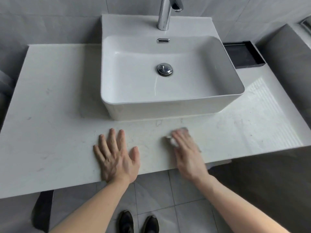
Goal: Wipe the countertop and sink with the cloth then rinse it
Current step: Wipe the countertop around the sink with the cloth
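While left hand (117,158) lies flat, right hand (186,154) presses cloth (173,140) near countertop (50,132) edge.

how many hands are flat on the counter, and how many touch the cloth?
2 on the white marble countertop: left hand spread bare, right hand pressing the crumpled pale cloth. Only 1 touches the cloth, which is mostly hidden.

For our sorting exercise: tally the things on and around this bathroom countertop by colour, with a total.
White: 3, marble-look stone countertop, rectangular ceramic basin, crumpled cloth
Chrome: 2, tall metal tap, round drain plug
Black: 1, shallow rectangular tray
Total: 6
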